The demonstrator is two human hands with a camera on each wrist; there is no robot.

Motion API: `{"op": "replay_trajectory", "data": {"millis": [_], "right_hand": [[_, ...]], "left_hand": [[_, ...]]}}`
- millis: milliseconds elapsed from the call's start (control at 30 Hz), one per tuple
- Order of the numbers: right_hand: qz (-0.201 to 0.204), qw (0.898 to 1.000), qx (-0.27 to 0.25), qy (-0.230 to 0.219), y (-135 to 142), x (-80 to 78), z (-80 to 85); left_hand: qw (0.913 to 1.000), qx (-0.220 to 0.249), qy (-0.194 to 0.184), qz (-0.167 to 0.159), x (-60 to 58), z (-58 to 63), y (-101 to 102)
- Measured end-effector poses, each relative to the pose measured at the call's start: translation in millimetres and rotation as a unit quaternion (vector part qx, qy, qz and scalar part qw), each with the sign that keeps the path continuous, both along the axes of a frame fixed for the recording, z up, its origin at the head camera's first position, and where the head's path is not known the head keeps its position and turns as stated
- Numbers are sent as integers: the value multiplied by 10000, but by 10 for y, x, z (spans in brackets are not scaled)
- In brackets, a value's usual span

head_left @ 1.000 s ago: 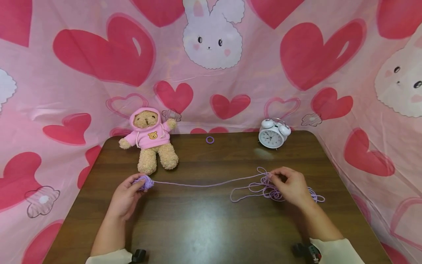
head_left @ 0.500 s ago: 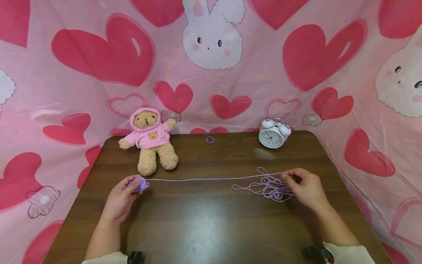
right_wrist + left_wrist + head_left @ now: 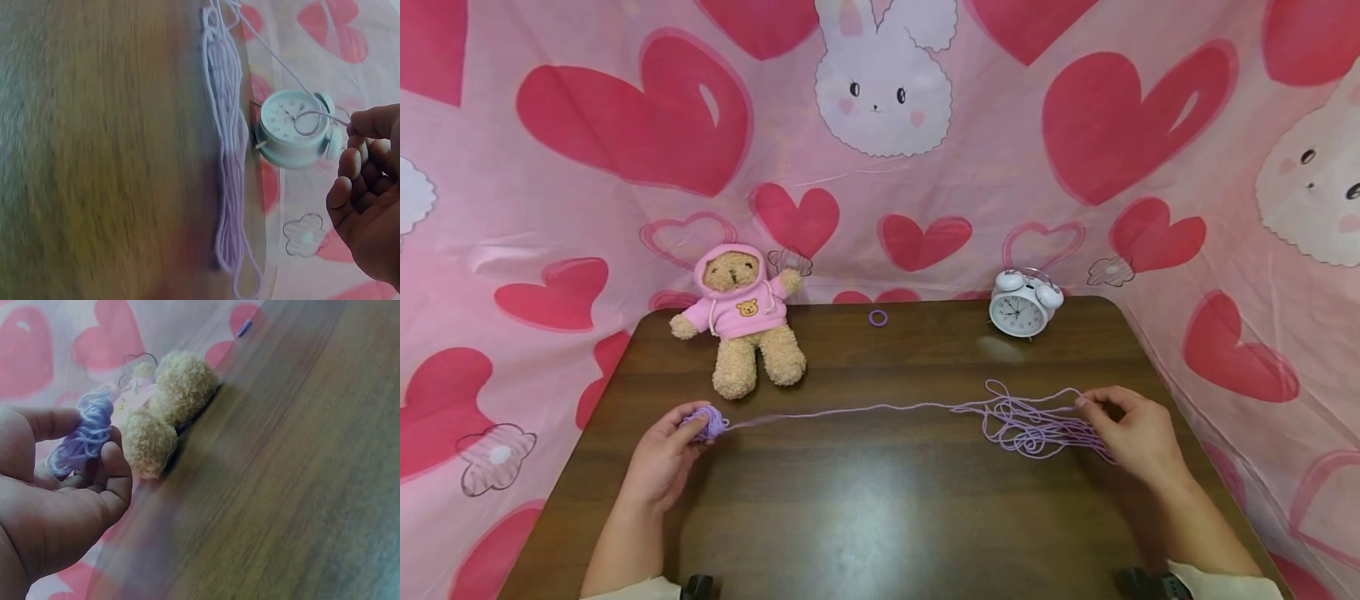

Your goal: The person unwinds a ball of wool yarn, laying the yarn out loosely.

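Left hand [image 3: 661, 462]: fingers curled round small wound ball of lilac yarn [image 3: 707, 423], over left side of dark brown wooden worktop [image 3: 850, 517], near tan plush bear in pink hoodie [image 3: 742, 312]. Right hand [image 3: 1138, 435]: fingers pinching thin lilac strand [image 3: 331, 117]; loose lilac yarn loops [image 3: 1033, 439] alongside, white twin-bell alarm clock [image 3: 1018, 316] beyond.

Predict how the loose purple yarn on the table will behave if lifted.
The loose yarn is probably floppy, since it lies in slack loops. It may tangle, as its strands cross. Those thin strands suggest it should feel light.
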State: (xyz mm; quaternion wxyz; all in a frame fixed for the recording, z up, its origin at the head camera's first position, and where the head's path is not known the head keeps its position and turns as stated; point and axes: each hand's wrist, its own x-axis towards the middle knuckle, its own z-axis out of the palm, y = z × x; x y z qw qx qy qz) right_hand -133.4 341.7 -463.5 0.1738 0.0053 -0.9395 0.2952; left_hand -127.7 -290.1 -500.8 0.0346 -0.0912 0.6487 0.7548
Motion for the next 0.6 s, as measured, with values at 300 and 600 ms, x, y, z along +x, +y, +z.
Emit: {"op": "replay_trajectory", "data": {"millis": [300,600], "right_hand": [[-372,9990,-16,-245,243,67,0],[-594,9978,-76,-276,444,161,3]], "left_hand": [[9999,58,54,95,36,13,-74],[9994,190,247,120,62,-8,-134]]}}
